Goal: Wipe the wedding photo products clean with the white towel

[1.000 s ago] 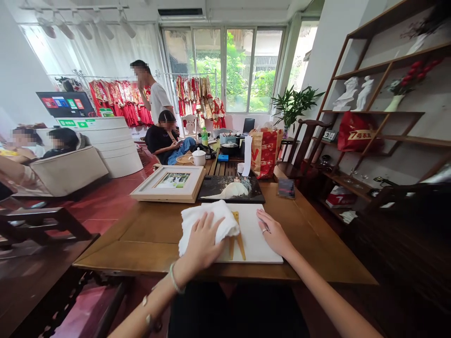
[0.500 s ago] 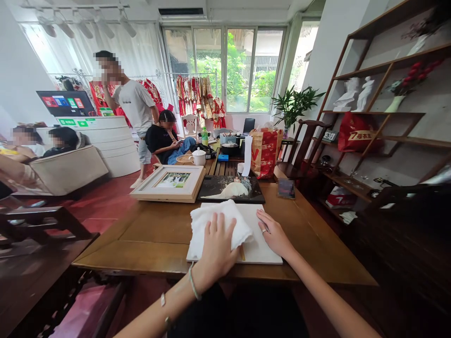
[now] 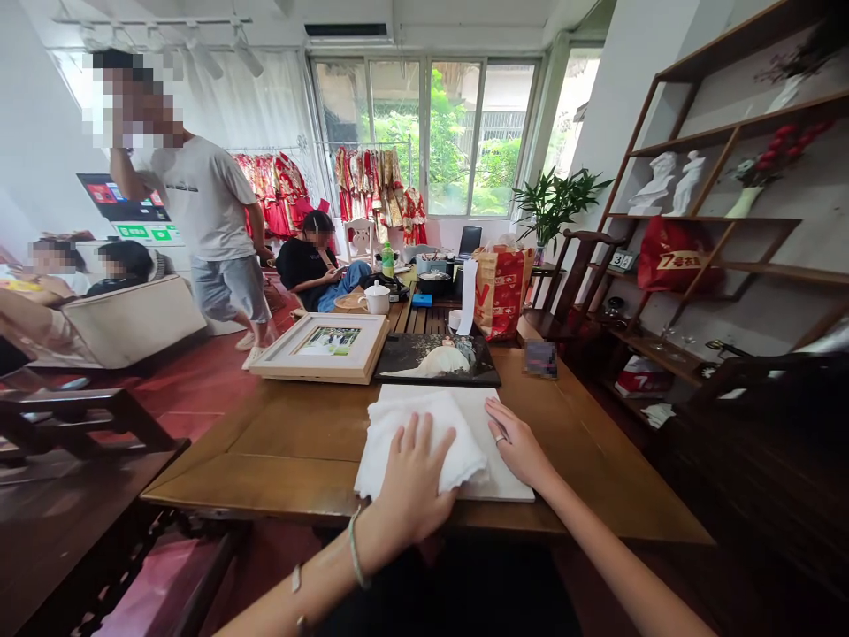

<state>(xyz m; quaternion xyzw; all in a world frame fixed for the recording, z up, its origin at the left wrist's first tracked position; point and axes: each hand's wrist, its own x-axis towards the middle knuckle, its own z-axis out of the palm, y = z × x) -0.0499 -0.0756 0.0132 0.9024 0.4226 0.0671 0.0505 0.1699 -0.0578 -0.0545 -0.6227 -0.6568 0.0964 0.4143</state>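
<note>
Left hand (image 3: 415, 478) palm down on white cloth (image 3: 464, 449), fingers spread. Right hand (image 3: 521, 449) on right edge of white board (image 3: 499, 485), fingers stretched out and nearly together; can't tell whether it pinches the edge. Cloth lies over left and middle of board; board flat at near side of table (image 3: 584, 438).

Risks: board looks thin and light, so it could skid on the smooth wood if left hand pushes sideways while right hand bears too lightly. Cloth could bunch or fold under if the palm presses hard in one spot. A shove to far could knock board into dark panel (image 3: 398, 356), just beyond it. Near edge of board is close to table's near edge; a strong pull could make it overhang.

Materials: cloth soft, matte, ragged-edged, roughly square. Board stiff, straight-edged; material unclear. Table brown wood, slight sheen. Panel flat, rectangular, pale print. Frame (image 3: 273, 361), far left, pale and deep-sided.
</note>
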